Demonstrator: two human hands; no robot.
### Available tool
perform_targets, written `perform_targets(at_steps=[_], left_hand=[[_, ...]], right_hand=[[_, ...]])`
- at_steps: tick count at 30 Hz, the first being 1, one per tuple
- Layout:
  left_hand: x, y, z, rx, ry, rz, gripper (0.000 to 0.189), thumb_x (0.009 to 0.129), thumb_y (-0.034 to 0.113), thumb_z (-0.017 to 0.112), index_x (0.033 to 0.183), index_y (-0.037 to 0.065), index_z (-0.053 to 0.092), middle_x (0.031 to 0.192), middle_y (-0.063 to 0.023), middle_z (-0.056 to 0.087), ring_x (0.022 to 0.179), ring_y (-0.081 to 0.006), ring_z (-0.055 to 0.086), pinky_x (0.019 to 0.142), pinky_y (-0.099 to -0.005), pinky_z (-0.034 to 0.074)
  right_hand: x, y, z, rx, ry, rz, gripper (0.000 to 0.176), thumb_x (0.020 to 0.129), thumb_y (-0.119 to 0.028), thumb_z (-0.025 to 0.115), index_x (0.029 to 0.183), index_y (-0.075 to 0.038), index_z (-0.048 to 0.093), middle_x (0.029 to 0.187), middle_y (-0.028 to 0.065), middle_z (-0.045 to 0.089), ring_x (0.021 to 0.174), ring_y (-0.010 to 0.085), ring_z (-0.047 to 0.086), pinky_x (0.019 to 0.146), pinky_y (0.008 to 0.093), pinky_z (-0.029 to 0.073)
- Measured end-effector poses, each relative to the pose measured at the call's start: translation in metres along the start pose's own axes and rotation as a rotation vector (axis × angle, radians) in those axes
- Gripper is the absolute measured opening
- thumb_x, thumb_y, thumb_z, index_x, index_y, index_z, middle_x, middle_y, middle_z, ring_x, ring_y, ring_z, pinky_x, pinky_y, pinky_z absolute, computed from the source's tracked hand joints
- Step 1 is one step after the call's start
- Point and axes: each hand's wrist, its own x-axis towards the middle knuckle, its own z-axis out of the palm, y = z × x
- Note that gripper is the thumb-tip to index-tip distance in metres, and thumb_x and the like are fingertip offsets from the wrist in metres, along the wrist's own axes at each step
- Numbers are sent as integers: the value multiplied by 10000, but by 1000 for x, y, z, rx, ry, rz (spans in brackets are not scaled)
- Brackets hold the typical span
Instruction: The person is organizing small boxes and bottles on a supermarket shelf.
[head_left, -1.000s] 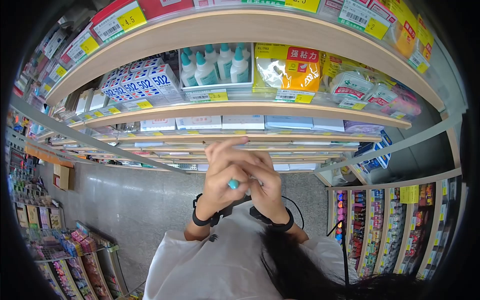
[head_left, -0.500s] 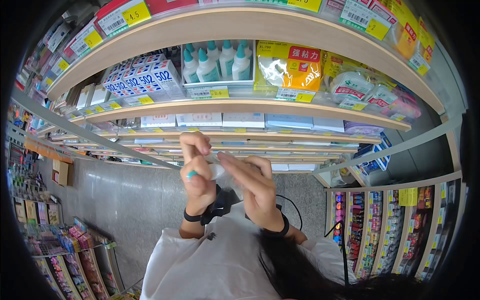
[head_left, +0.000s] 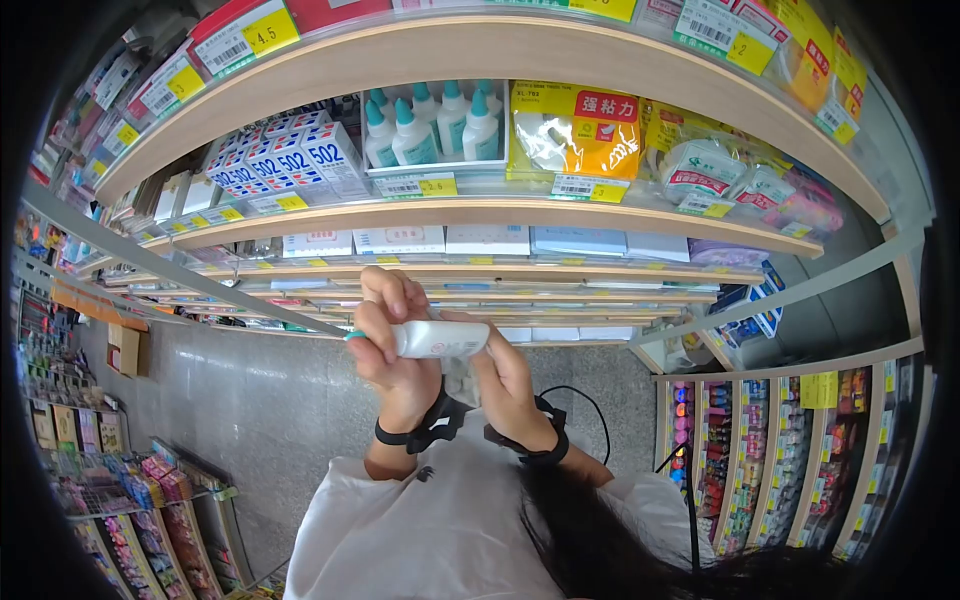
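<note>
A small white bottle (head_left: pixel 445 339) with a teal tip lies sideways between my hands, in front of the lower shelves. My left hand (head_left: pixel 388 335) is closed round its neck, with the teal tip poking out to the left. At the bottle's base is my right hand (head_left: pixel 505 375), its fingers mostly hidden behind the bottle. Similar white bottles (head_left: pixel 414 138) with teal caps stand upright in a clear tray on the shelf above.
Blue and white 502 boxes (head_left: pixel 285 160) sit left of the tray, yellow packets (head_left: pixel 572 130) to its right. Lower shelves (head_left: pixel 480 208) hold white boxes. A rack of colourful goods (head_left: pixel 740 460) is at right, another at lower left. A cardboard box (head_left: pixel 125 348) rests on the floor.
The bottle has turned from mostly hidden behind my fingers to lying sideways in full view. My right hand has moved down and away from my left fingers.
</note>
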Motion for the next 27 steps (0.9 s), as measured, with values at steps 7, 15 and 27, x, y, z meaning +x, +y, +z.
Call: perform_targets(at_steps=[7,15,27], left_hand=[[-3,-5,-10,199,-80,60,483,940,506,398,648,127,329,836,-52,327,769,-177,358,753,-311,335],[4,9,-26,238,-285,-2,277,888,230,584,714,47,470,841,-98,499,805,-218,541,690,-337,453],[1,15,1,1047,-679,-32,287,665,67,722,914,90,583,843,-69,614,701,-303,613,586,-331,488]], right_hand=[[-5,-7,-11,259,-6,-36,413,1007,-300,329,1248,25,416,1190,105,504,1105,160,479,976,295,353],[-3,-18,-20,112,128,-56,353,969,-212,470,1246,-6,400,984,78,538,689,75,536,550,180,413],[2,-48,-44,-733,217,-480,467,649,41,685,1101,-58,617,948,109,615,835,279,546,735,356,454]])
